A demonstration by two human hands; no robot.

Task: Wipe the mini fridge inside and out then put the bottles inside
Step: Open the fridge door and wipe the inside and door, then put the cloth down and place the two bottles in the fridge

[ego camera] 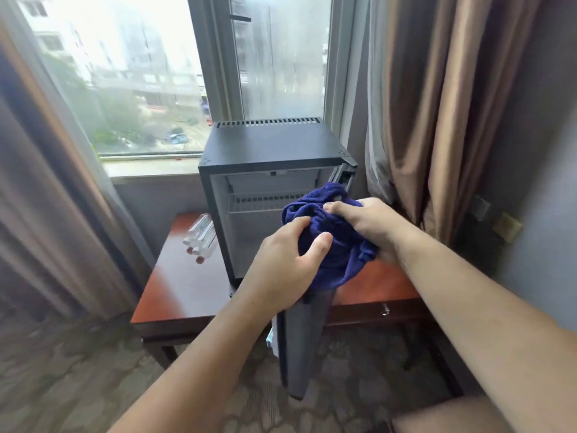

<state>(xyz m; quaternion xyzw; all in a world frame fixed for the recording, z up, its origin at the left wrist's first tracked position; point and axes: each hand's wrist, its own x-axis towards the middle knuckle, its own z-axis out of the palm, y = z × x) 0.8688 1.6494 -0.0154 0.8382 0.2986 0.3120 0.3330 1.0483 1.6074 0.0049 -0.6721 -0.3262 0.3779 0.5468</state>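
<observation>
A black mini fridge [268,142] stands on a reddish wooden table [181,285] with its door [307,345] swung open toward me. Its pale inside holds a wire shelf [259,203]. Both my hands grip a bunched dark blue cloth [331,235] in front of the fridge opening: my left hand [285,264] holds its lower left side and my right hand [370,225] holds its right side. Several clear bottles [201,237] with red caps lie on the table to the left of the fridge.
A window [125,73] with a sill is behind the fridge. Brown curtains [437,104] hang at both sides, close to the fridge's right. Patterned carpet [78,370] covers the floor. A drawer knob [385,309] shows on the table's front right.
</observation>
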